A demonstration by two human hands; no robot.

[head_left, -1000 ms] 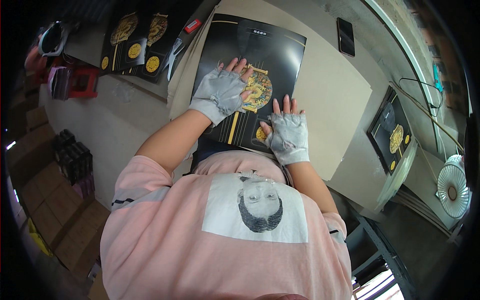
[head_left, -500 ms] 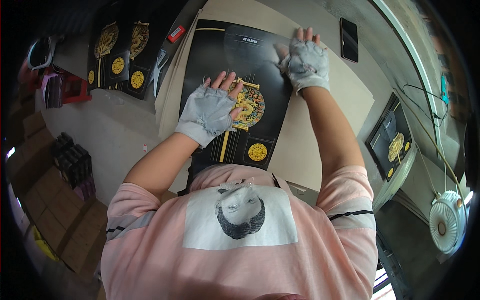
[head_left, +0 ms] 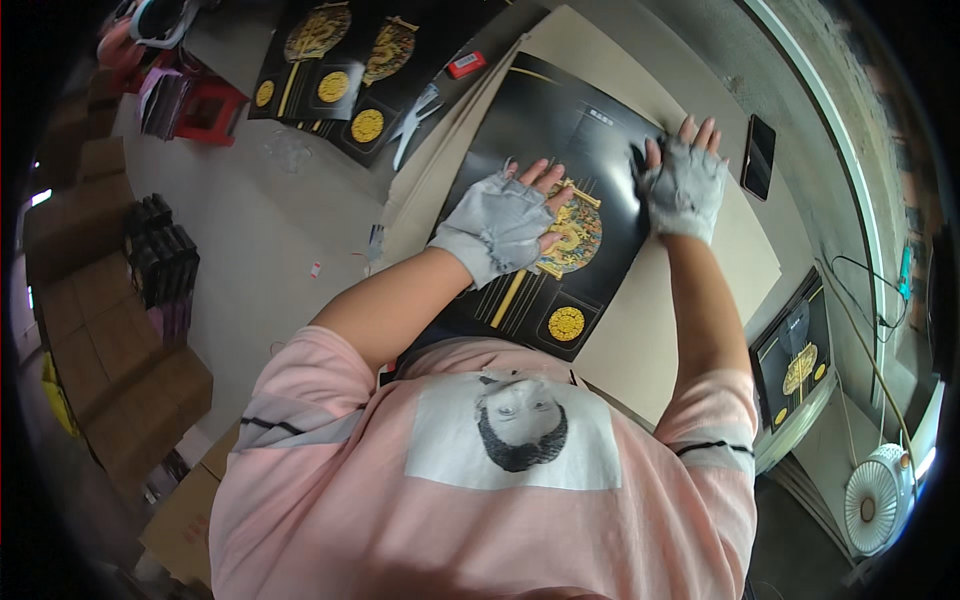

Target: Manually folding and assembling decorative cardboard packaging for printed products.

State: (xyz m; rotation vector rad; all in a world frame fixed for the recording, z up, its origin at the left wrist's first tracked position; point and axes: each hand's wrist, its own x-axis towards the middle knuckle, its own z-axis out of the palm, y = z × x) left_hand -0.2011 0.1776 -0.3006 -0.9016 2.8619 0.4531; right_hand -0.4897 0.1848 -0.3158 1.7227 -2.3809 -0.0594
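Observation:
A black printed sheet with a gold and coloured round emblem lies on a stack of pale grey boards. My left hand, in a grey fingerless glove, rests on the sheet with fingers stretched over part of the emblem. At the sheet's right edge, near its far corner, lies my right hand, gloved alike. Its fingers are spread, with the thumb toward the sheet and the other fingers over the pale board. Neither hand grips anything. The part of the sheet under my left palm is hidden.
Left of the boards are more black printed sheets, scissors and a small red box. A phone lies at the right. Further out are a white fan, a red stool and cardboard boxes.
The whole view has swung, so the table and its things sit further right in the picture. Both hands remain at about the same places on the sheet.

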